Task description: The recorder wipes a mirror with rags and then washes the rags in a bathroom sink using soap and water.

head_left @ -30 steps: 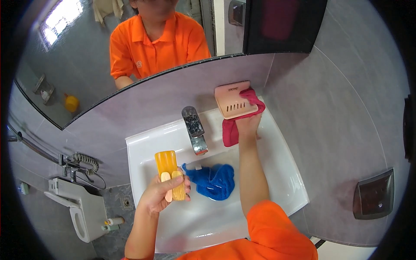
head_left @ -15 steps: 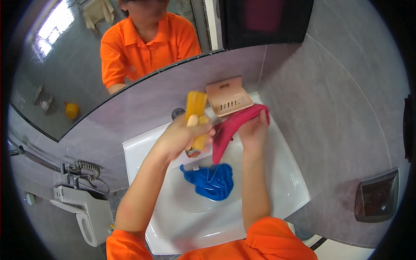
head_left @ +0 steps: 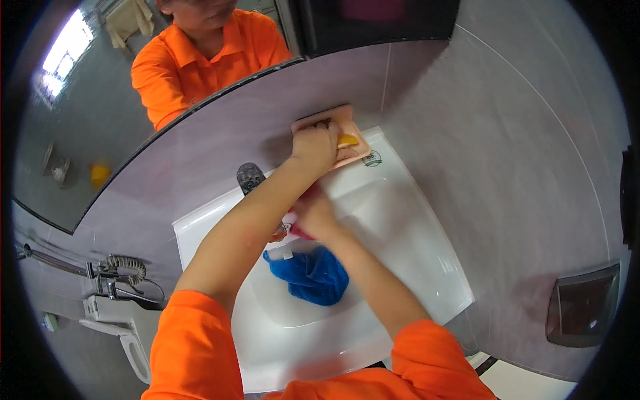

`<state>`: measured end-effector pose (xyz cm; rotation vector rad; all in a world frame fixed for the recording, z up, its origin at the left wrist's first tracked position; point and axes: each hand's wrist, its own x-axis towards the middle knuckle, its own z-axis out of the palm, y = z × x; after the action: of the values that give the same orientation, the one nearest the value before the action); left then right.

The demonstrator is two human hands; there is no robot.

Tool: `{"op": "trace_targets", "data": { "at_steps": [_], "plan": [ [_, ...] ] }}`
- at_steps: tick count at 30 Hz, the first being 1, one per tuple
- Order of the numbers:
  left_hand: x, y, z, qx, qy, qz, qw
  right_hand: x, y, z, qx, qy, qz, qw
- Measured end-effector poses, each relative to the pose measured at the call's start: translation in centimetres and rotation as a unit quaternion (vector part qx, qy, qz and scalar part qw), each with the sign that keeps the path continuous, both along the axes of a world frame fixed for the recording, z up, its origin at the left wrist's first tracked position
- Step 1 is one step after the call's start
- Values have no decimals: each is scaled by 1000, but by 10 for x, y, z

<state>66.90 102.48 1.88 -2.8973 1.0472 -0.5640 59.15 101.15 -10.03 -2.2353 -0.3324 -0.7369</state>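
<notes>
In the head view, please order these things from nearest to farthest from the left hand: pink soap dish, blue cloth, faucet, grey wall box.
1. pink soap dish, under the left hand, back rim.
2. faucet, just left.
3. blue cloth, in the basin.
4. grey wall box, far right.

Blue cloth (head_left: 310, 275) in white sink (head_left: 427, 267) at ctr; faucet (head_left: 249, 178) above it; mirror (head_left: 120, 100) upper left; hose (head_left: 127, 267) lower left.

A bathroom: white sink (head_left: 413, 260) with tap (head_left: 249, 179), mirror (head_left: 100, 100) above, grey tiled walls (head_left: 507, 153), bidet hose (head_left: 123, 267).
</notes>
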Motion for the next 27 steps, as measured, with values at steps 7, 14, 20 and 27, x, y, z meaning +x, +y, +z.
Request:
{"op": "trace_targets", "data": {
  "at_steps": [7, 14, 20, 27],
  "plan": [
    [-7, -11, 36, 77, 43, -20, 996, 7, -87, -11, -218, -6, -194, 956],
    [12, 10, 31, 13, 58, -88, 994, 44, -63, 24, 86, 110, -240, 961],
    [3, 23, 35, 68, 140, -35, 987, 1, 16, 19, -111, -55, 30, 992],
    [-108, 93, 56, -273, 28, -113, 955, -23, -108, 10, -421, 62, -27, 905]
  ]
}}
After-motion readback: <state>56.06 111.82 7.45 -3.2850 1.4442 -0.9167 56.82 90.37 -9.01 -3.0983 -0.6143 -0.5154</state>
